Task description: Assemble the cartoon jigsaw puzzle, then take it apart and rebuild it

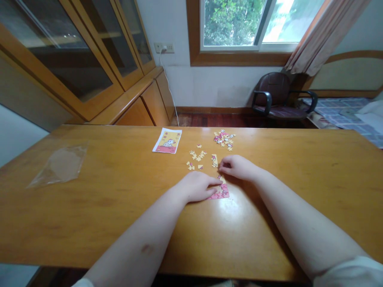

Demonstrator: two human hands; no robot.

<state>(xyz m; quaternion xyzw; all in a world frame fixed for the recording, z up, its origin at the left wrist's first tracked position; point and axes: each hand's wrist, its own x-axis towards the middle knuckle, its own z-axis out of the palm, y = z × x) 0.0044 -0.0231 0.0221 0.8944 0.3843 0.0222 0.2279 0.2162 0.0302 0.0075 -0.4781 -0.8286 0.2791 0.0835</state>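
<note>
My left hand point(196, 186) lies flat on the wooden table point(119, 207), its fingers stretched over the left part of a small joined patch of pink puzzle pieces point(223, 192). My right hand point(236, 166) is just beyond that patch, fingers curled in a pinch at its top edge; what they hold is too small to make out. Several loose yellow puzzle pieces point(197, 155) lie just past my hands, with a short joined strip point(214, 160) beside them. A heap of pink and yellow pieces point(224, 138) sits farther back.
A picture card point(167, 140) showing the puzzle's image lies at the back of the table. A clear plastic bag point(61, 164) rests at the left. Beyond the table stand a dark armchair point(278, 99), wooden cabinets point(89, 63) and a window.
</note>
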